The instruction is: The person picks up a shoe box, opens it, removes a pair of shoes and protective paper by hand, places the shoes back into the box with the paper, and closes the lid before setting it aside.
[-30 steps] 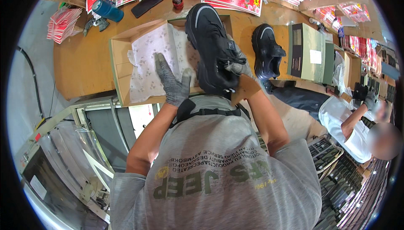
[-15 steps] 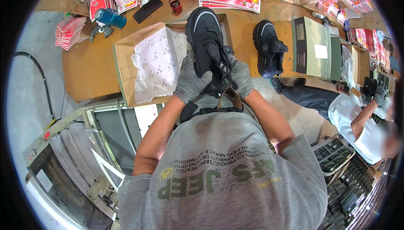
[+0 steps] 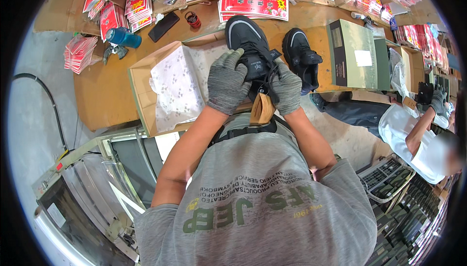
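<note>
Black and laced, the sneaker [image 3: 250, 47] stands between both hands over the near right edge of the open cardboard box [image 3: 141, 79], its long axis running from the toe at the far side to the heel near the person's chest. Grey knit gloves cover both hands. The left hand [image 3: 227, 82] wraps the shoe's left flank at mid-length, fingers curled around it; the right hand [image 3: 287, 88] closes on the right flank near the tongue and laces, fingers narrow, perhaps pinching a lace, though the view is too small to be sure. Both hands are equally near; the toe lies beyond the fingertips, far from the body. A tan paper tag [image 3: 261, 109] hangs just below the heel. White printed tissue paper [image 3: 175, 88] lines the box to the left of the shoe. A second black sneaker [image 3: 301, 59] stands on the wooden table [image 3: 104, 96], just right of the held one.

Against the frame a second ago, the left hand has left the tissue and come onto the shoe, and the shoe now lies straighter along the far-near line.
</note>
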Motion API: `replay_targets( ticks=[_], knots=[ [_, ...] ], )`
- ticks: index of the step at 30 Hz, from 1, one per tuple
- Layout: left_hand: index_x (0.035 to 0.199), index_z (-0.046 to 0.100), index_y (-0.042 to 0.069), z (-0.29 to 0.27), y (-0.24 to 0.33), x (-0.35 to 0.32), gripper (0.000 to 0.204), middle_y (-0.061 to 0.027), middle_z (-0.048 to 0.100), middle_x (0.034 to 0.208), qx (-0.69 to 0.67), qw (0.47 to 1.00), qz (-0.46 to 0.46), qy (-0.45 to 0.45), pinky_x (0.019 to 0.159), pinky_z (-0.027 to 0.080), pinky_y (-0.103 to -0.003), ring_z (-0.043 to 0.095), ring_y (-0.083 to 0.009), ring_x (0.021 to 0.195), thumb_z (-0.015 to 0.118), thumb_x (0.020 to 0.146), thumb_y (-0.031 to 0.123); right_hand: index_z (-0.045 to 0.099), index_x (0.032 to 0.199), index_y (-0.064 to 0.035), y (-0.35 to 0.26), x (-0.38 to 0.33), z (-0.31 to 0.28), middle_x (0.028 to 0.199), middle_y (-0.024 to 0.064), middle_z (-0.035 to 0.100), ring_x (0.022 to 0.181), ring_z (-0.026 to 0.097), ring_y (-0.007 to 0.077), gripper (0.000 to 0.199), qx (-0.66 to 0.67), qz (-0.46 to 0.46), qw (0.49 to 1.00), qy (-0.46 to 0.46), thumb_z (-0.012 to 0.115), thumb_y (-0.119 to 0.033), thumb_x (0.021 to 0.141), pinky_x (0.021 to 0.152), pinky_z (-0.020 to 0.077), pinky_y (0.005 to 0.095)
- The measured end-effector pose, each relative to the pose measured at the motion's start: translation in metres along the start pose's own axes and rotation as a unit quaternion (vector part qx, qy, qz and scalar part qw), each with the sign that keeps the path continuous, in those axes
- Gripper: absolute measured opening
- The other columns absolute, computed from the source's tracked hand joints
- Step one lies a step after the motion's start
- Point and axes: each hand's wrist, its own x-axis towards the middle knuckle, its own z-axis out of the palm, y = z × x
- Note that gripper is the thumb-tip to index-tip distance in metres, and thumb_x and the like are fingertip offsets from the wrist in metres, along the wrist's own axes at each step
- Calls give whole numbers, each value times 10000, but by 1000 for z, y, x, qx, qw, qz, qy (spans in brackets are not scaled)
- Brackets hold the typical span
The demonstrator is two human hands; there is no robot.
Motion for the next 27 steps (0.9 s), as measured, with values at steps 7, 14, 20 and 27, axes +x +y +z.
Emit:
replay_targets(
  ticks=[7, 14, 20, 27],
  knots=[
    [1374, 566, 24, 20, -1, -31, 564, -209, 556, 1378, -34, 999, -16, -3, 1091, 415, -473, 534, -381, 1256, 677, 879, 269, 607, 1311, -15, 45, 74, -39, 1020, 219, 700, 886, 693, 361, 405, -87, -34, 994, 53, 653, -87, 915, 804, 530, 360],
    [1361, 583, 16, 53, -62, -70, 550, -211, 546, 1410, -15, 955, -164, -247, 1116, 405, -428, 519, -379, 1294, 639, 905, 318, 655, 1268, -78, 133, 142, 13, 1092, 264, 683, 1045, 657, 395, 399, -126, 30, 963, -235, 551, -165, 893, 949, 502, 450],
    [1362, 577, 3, 52, -69, -118, 548, -214, 556, 1403, -63, 947, -206, -239, 1135, 385, -424, 524, -362, 1302, 618, 937, 348, 613, 1308, -61, 112, 51, -30, 1167, 198, 665, 1133, 608, 372, 499, -123, 61, 981, 134, 560, -44, 812, 1047, 452, 415],
    [1336, 603, 38, 45, -47, -122, 487, -198, 607, 1336, -139, 941, -228, -210, 1094, 429, -414, 564, -365, 1254, 676, 920, 280, 702, 1178, -58, 206, 52, -63, 1099, 242, 701, 1041, 671, 406, 401, -221, 251, 931, -144, 631, -214, 816, 932, 506, 471]
  ],
)
